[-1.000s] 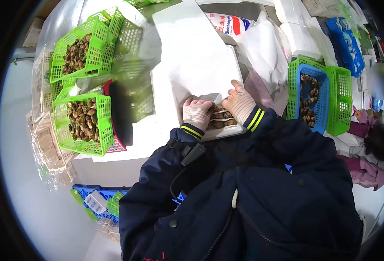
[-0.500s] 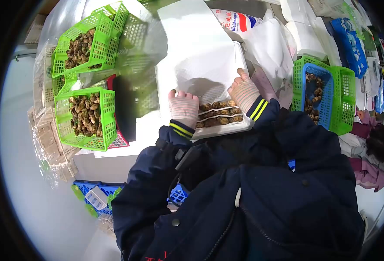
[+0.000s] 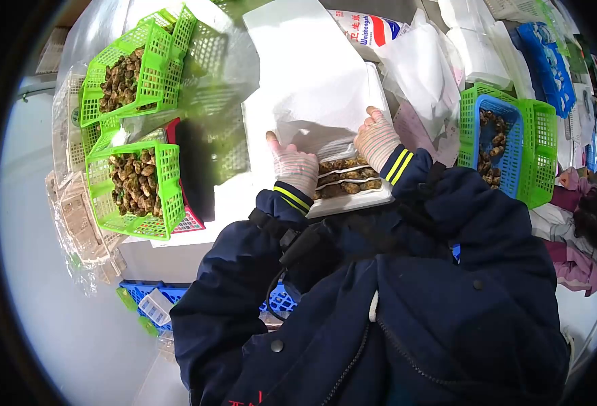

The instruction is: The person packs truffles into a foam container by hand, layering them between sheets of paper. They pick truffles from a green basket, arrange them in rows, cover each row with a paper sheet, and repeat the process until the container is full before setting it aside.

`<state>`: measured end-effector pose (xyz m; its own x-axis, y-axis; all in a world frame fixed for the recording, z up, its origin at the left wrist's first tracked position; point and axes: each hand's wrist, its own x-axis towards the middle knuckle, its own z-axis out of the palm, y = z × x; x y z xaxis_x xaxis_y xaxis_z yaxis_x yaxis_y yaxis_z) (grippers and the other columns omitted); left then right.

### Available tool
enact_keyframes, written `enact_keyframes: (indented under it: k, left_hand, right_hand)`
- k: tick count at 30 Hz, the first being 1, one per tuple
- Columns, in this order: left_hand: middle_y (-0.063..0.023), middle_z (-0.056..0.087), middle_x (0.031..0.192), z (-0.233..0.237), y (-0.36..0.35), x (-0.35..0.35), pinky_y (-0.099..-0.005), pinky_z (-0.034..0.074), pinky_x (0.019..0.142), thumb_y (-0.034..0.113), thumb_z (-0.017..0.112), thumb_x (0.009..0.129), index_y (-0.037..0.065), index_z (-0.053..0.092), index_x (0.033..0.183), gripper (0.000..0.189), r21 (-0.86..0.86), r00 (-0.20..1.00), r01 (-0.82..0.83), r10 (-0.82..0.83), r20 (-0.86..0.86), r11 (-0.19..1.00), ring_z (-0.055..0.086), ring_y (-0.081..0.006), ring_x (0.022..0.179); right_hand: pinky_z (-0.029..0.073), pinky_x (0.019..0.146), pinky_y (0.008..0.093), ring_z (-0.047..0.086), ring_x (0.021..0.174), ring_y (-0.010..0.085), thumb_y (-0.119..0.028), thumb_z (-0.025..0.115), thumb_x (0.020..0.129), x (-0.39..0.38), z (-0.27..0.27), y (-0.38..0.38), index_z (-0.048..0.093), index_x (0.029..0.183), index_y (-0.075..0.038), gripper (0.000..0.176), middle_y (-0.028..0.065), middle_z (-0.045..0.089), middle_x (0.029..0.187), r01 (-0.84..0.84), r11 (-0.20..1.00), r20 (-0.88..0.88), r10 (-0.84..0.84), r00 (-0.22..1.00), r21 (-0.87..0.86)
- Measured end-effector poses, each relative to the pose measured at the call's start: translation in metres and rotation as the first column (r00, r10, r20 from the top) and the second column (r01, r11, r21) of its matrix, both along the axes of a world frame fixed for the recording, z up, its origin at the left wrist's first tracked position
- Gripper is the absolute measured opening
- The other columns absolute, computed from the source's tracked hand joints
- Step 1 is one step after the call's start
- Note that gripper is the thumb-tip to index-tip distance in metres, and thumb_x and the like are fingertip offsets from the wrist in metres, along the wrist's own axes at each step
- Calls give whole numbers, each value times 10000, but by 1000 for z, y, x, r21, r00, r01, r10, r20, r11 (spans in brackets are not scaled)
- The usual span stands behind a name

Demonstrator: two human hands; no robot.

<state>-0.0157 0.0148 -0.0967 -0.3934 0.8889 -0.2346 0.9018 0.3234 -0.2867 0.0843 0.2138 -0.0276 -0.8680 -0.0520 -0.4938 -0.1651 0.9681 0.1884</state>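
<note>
A white foam box sits before me, lined with white paper that rises past its far side. Near its front lie rows of brown, knobbly pieces, perhaps mushrooms, with white paper strips between them. My left hand, in a striped fingerless glove, is at the box's left side with its thumb stretched out and fingers curled on the paper. At the right side, my right hand has its fingers curled on the paper too, thumb pointing away from me. Their undersides are hidden.
Green baskets of brown pieces stand at left, beside a red-edged device. At right, a blue basket sits in a green one. A printed package and white plastic bag lie behind. A person is at far right.
My left hand has moved slightly right and turned, its thumb now stuck out. The right hand has stayed near the same place, its fingers drawn in more. The rows' left ends are more covered.
</note>
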Motion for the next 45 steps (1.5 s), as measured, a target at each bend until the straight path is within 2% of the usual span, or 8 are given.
enact_keyframes:
  k: [8, 9, 13, 15, 19, 27, 39, 45]
  left_hand:
    - [-44, 605, 599, 71, 37, 0, -675, 161, 1052, 117, 484, 862, 130, 673, 774, 209, -183, 968, -96, 134, 210, 979, 615, -244, 803]
    - [-28, 575, 733, -64, -2, -3, -581, 295, 1012, 104, 456, 889, 151, 638, 1052, 249, 398, 788, -453, 150, 596, 798, 567, -200, 849]
    - [-13, 519, 765, -13, 22, 9, -488, 317, 1036, 183, 411, 963, 162, 605, 1082, 229, -195, 990, -108, 123, 66, 975, 520, -156, 817]
    - [17, 427, 958, -58, 10, 7, -332, 398, 811, 151, 344, 970, 320, 148, 1451, 546, 583, 633, -592, -127, 764, 556, 442, -115, 869]
    - [-11, 496, 873, -40, 14, 14, -452, 328, 926, 143, 403, 936, 212, 361, 1204, 280, 142, 968, -161, 128, 216, 977, 494, -166, 861]
    - [-60, 560, 851, 42, 34, -3, -533, 308, 1049, 123, 473, 871, 88, 581, 1033, 198, -287, 982, 101, -50, 180, 953, 542, -227, 875]
    - [-68, 557, 707, 40, -9, 4, -536, 212, 1115, 58, 519, 775, 87, 519, 1020, 246, 431, 906, 45, -219, 362, 901, 610, -251, 710]
    - [-6, 621, 826, 61, -14, 13, -664, 101, 1086, 144, 531, 805, 179, 605, 880, 111, 179, 947, -72, 11, 320, 981, 560, -207, 1000]
  right_hand:
    - [278, 1079, 451, 608, 820, 208, -115, 530, 732, 14, -17, 5, 651, 660, -118, 141, 48, 620, 681, -35, 997, -266, 15, 964, -71]
    - [280, 1075, 443, 614, 822, 205, -116, 534, 728, 11, -14, 4, 676, 683, -108, 149, 52, 628, 679, -14, 995, -263, -14, 965, -103]
    - [288, 1065, 422, 625, 815, 208, -131, 546, 743, 1, -9, 2, 725, 739, -97, 183, 59, 666, 705, -30, 999, -102, 26, 994, -43]
    - [291, 1062, 416, 627, 823, 210, -135, 546, 749, -1, -13, 3, 725, 733, -105, 183, 60, 672, 717, -25, 999, -90, 21, 996, -41]
    - [330, 976, 421, 640, 847, 220, -155, 548, 790, -7, -15, 4, 740, 779, -140, 194, 59, 705, 777, -13, 997, 5, 13, 1000, -78]
    - [328, 1034, 390, 607, 897, 202, -162, 527, 759, 15, -12, 8, 672, 776, -98, 159, 57, 656, 777, -115, 988, -276, 81, 958, -107]
    - [365, 859, 324, 629, 743, 168, -229, 517, 814, 24, -3, 13, 632, 812, -139, 147, 53, 652, 716, -110, 957, -137, 75, 988, -267]
    - [395, 820, 394, 626, 708, 229, -303, 483, 848, 26, -39, 7, 702, 898, -170, 261, 32, 673, 661, -136, 945, -246, 61, 967, -297]
